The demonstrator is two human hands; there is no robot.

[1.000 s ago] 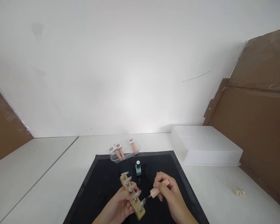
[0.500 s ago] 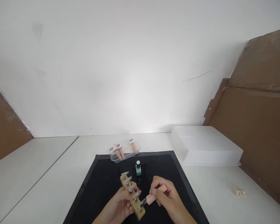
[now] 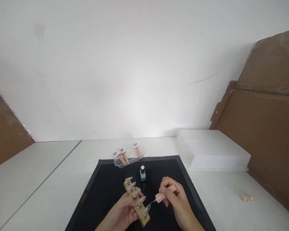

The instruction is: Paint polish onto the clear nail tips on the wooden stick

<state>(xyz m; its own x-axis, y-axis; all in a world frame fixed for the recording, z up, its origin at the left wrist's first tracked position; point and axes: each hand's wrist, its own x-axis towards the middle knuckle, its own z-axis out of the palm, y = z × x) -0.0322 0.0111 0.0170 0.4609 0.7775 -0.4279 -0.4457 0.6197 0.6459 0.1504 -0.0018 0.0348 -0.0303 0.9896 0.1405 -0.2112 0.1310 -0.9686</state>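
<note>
My left hand grips a wooden nail tip stand that slants toward me. Several clear false nails stick out from it on small metal mounts. Pinched in the fingers of my right hand is a pink nail polish brush, its dark bristle end pointing down and left. Those bristles are close to the tip of the nearest false nail; whether they touch I cannot tell. Just beyond the stand, a teal nail polish bottle with a white-topped dark cap stands upright on the black mat.
Behind the mat's far edge, a clear tray holds several pink tubes with labelled ends. A translucent white bin sits at the back right. Small beige rings lie on the white table at right. Brown cardboard walls the right side.
My right hand has moved up and to the right, drawing the brush back from over the nearest false nail to its tip. My left hand and the stand have stayed in place.
</note>
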